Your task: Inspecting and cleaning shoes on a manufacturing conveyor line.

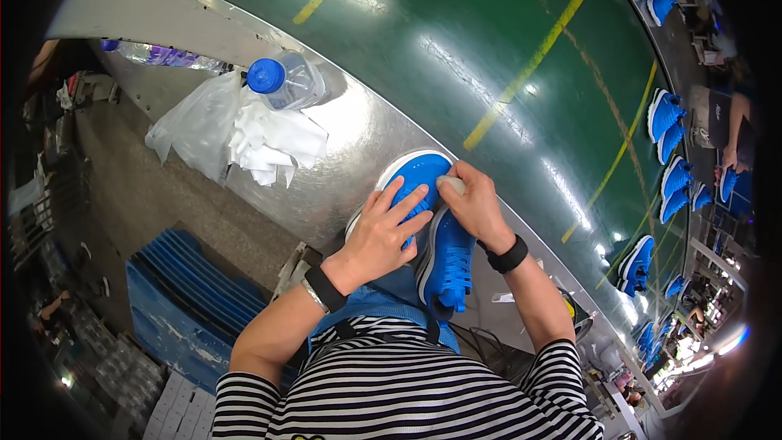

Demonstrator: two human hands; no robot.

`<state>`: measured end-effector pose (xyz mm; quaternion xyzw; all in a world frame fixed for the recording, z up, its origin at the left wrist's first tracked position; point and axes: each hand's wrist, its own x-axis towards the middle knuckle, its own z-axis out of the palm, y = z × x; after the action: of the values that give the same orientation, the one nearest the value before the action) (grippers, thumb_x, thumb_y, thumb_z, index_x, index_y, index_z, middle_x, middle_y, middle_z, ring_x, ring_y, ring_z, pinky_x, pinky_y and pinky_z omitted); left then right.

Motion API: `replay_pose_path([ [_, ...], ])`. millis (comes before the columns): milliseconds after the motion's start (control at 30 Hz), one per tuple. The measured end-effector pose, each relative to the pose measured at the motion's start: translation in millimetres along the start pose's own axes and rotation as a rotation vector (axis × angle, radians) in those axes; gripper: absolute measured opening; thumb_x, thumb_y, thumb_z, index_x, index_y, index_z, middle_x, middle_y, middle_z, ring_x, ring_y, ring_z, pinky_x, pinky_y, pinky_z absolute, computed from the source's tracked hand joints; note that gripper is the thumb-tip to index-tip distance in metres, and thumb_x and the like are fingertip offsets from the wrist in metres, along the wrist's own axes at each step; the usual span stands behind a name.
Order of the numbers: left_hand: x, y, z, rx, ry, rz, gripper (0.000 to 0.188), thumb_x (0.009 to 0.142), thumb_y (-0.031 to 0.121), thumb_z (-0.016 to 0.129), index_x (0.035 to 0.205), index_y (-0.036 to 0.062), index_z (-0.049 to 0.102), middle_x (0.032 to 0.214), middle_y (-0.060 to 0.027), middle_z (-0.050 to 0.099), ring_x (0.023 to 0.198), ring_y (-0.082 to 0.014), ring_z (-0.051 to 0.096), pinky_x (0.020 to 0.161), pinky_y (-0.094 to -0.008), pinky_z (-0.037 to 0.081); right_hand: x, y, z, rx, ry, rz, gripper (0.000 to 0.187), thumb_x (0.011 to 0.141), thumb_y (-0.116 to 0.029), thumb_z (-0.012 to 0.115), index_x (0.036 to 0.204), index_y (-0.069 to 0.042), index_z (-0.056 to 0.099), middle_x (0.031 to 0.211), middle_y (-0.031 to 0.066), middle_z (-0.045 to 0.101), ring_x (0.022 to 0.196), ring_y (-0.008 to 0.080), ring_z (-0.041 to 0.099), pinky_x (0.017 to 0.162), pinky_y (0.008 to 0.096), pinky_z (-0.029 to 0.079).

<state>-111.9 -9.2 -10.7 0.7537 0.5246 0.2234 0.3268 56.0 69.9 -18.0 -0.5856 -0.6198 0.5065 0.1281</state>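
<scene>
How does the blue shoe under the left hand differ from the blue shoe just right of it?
The covered shoe lies beneath the left hand, its fingers spread; the neighbouring shoe shows its laces more openly. The covered shoe's toe sits higher in the picture than the neighbouring shoe's. The right hand holds a small pale object by the covered shoe's edge, not along the neighbouring shoe's laces. Both are blue with white soles.

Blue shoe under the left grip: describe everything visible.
This shoe has a bright blue, fabric-looking upper and a white sole edge showing around the toe and left side. Its toe points away from the person, over the metal ledge; whether it rests flat is unclear. The left grip spreads its fingers across the middle, hiding much of the lacing and heel. The right grip pinches a small pale piece at the toe's right edge.
</scene>
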Motion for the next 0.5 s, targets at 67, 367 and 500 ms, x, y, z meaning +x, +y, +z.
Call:
replay_pose_path([
  [67, 0.2, 0.2, 0.3, 0.006, -0.012, -0.002, 0.042, 0.059, 0.005, 0.064, 0.101, 0.0088, 0.061, 0.127, -0.0106, 0.047, 0.118, -0.0373, 0.04, 0.091, -0.0462, 0.038, 1.1, 3.2, 6.8, -0.02, 0.079, -0.04, 0.019, 0.077, -0.017, 0.055, 0.072, 0.002, 0.051, 0.061, 0.0204, 0.054, 0.058, 0.0338, 0.057, 0.054, 0.0387, 0.043],
  [367, -0.3, -1.9, 3.3, 0.04, 0.005, 0.024, 0.042, 0.059, 0.005, 0.064, 0.101, 0.0083, 0.061, 0.129, -0.0105, 0.045, 0.118, -0.0385, 0.039, 0.091, -0.0456, 0.04, 5.9, 7.4, 0.2, 0.051, 0.005, 0.021, 0.019, 0.077, -0.016, 0.057, 0.072, 0.001, 0.052, 0.059, 0.0081, 0.051, 0.057, 0.0118, 0.048, 0.052, 0.0297, 0.041],
  [500, -0.1, -1.8, 4.3, 0.042, 0.004, 0.02, 0.043, 0.059, 0.006, 0.064, 0.102, 0.0084, 0.062, 0.129, -0.0108, 0.045, 0.118, -0.0386, 0.039, 0.091, -0.0455, 0.039, 2.9, 13.3, 5.9, 0.144, 0.01, 0.059, 0.021, 0.076, -0.018, 0.059, 0.07, 0.001, 0.052, 0.059, 0.0029, 0.05, 0.058, 0.0087, 0.046, 0.052, 0.0277, 0.039],
])
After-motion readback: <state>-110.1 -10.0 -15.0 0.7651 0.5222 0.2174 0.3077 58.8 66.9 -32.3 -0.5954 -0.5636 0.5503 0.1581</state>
